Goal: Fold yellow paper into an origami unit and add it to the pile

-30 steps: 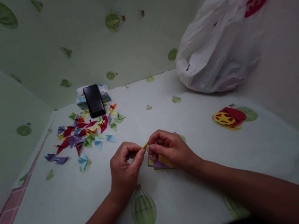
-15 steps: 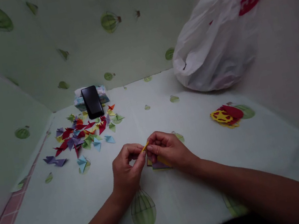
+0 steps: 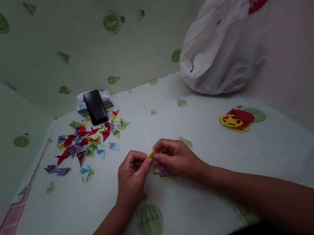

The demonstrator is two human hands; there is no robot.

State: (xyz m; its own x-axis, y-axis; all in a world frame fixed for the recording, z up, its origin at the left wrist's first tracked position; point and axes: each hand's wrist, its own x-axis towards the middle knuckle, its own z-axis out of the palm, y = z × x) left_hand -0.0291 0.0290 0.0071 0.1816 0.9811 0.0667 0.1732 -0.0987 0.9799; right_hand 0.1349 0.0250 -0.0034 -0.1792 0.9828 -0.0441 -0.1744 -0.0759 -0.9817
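The left hand [image 3: 131,175] and right hand [image 3: 180,157] both pinch one yellow paper [image 3: 151,154] between them, near one paper stack [image 3: 164,172]. One phone [image 3: 95,107] leans on one box [image 3: 107,98]; folded papers [image 3: 76,149], too jumbled to count, lie nearby. One bag [image 3: 221,49] stands right.

The hands [image 3: 131,176] partly hide the yellow paper [image 3: 151,154] and paper stack [image 3: 164,173].
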